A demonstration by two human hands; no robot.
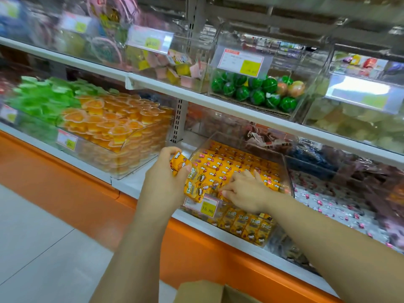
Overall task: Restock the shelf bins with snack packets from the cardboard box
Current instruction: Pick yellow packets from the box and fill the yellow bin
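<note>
Cardboard box (203,290) flap at the near edge, below both forearms. Left hand (162,178) grips a stack of yellow snack packets (192,182), fingers curled round it, at the near-left corner of the clear bin (286,171). Right hand (246,193), fingers spread and bent, presses on packets filling that bin. Price tag (202,204) on the bin's near wall. Orange jelly cups (113,125) lie left; green balls (251,92) sit on the shelf above.

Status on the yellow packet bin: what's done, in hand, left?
Done: the clear bin already holds rows of yellow packets. In hand: the left hand grips a small stack at the bin's edge; the right hand rests on the front ones. Left: seat that stack; the cardboard box contents are hidden.
</note>
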